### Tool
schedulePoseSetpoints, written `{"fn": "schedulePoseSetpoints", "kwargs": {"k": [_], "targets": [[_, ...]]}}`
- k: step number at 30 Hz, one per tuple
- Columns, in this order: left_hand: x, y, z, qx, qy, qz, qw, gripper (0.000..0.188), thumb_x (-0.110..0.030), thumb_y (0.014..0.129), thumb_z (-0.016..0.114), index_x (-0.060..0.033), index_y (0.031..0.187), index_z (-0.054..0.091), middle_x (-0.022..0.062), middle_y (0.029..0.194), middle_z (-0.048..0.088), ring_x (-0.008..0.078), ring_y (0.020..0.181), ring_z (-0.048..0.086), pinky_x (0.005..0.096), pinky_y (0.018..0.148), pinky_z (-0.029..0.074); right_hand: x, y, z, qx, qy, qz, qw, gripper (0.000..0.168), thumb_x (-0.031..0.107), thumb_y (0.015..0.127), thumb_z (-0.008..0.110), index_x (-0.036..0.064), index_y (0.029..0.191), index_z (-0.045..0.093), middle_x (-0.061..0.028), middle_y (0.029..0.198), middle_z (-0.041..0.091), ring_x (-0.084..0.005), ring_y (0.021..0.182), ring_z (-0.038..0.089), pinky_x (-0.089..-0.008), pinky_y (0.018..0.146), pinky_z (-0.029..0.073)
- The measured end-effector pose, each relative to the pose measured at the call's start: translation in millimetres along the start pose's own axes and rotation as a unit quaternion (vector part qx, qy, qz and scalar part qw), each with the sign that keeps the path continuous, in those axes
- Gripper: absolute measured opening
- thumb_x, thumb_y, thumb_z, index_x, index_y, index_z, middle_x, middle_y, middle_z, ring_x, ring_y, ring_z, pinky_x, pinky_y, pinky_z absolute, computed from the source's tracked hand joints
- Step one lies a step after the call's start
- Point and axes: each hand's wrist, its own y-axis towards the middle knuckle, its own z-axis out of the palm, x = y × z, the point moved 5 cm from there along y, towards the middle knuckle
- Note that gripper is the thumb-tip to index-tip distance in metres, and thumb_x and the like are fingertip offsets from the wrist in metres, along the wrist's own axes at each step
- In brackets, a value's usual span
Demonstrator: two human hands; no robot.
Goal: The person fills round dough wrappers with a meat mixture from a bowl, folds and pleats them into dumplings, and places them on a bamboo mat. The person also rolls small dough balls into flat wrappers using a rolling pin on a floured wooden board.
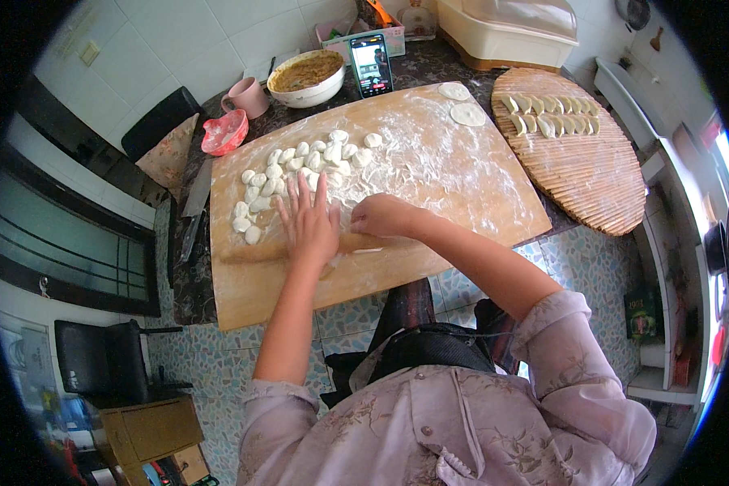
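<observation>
My left hand (311, 228) lies palm down with its fingers spread, over a wooden rolling pin (255, 252) on the floured wooden board (401, 267). My right hand (379, 215) is curled beside it, near the pin's right part; what its fingers touch is hidden. Several small floured dough pieces (313, 159) are gathered beyond and left of my left hand. Two flat round dough wrappers (468, 114) rest at the board's far right corner. To the right, folded dumplings (550, 106) stand in two rows on a round ribbed tray (577, 164).
Behind the board are a white bowl of filling (307, 79), a pink mug (246, 98), a red bowl (226, 132) with flour and an upright phone (372, 64). A cleaver (197, 189) lies at the table's left. A cream plastic container (510, 36) stands at the back right.
</observation>
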Motion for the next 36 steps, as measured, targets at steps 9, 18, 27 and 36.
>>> {"fn": "schedulePoseSetpoints", "kwargs": {"k": [9, 18, 27, 36], "targets": [[-2.8, -64.0, -9.3, 0.075, -0.017, -0.012, 0.997, 0.054, -0.023, 0.086, 0.04, -0.0119, 0.136, 0.026, 0.0192, 0.141, 0.018, 0.0357, 0.131, 0.015, 0.0521, 0.104, 0.007, 3.7, -11.9, -9.2, 0.006, 0.054, -0.032, 0.998, 0.021, 0.021, 0.068, 0.064, 0.006, 0.083, 0.063, -0.0144, 0.082, 0.062, -0.031, 0.081, 0.059, -0.0387, 0.072, 0.045], [0.5, -8.7, -0.4, 0.0, -0.006, -0.009, 1.0, 0.055, -0.022, 0.086, 0.041, -0.0114, 0.137, 0.023, 0.0194, 0.142, 0.017, 0.0363, 0.131, 0.015, 0.0529, 0.104, 0.007, 10.7, -6.5, -5.7, -0.015, -0.008, 0.0, 1.0, 0.017, 0.018, 0.068, 0.064, 0.006, 0.079, 0.064, -0.0138, 0.08, 0.063, -0.0298, 0.079, 0.06, -0.0367, 0.071, 0.046], [-1.8, -75.2, -12.3, 0.092, -0.044, -0.032, 0.994, 0.058, -0.027, 0.086, 0.043, -0.0107, 0.137, 0.021, 0.0188, 0.142, 0.016, 0.034, 0.132, 0.014, 0.0525, 0.104, 0.006, 2.6, -22.7, -22.2, 0.053, 0.127, 0.048, 0.989, 0.023, 0.02, 0.072, 0.063, 0.002, 0.085, 0.06, -0.013, 0.079, 0.063, -0.0289, 0.073, 0.06, -0.0349, 0.067, 0.046], [-0.9, -34.5, 2.1, -0.016, 0.006, -0.001, 1.0, 0.057, -0.03, 0.087, 0.042, -0.0078, 0.136, 0.023, 0.0178, 0.141, 0.02, 0.032, 0.132, 0.015, 0.0505, 0.105, 0.006, -1.6, -2.0, 2.9, -0.054, -0.041, -0.049, 0.997, 0.021, 0.023, 0.071, 0.061, 0.005, 0.081, 0.062, -0.0155, 0.081, 0.062, -0.0328, 0.074, 0.059, -0.0392, 0.067, 0.046]]}}
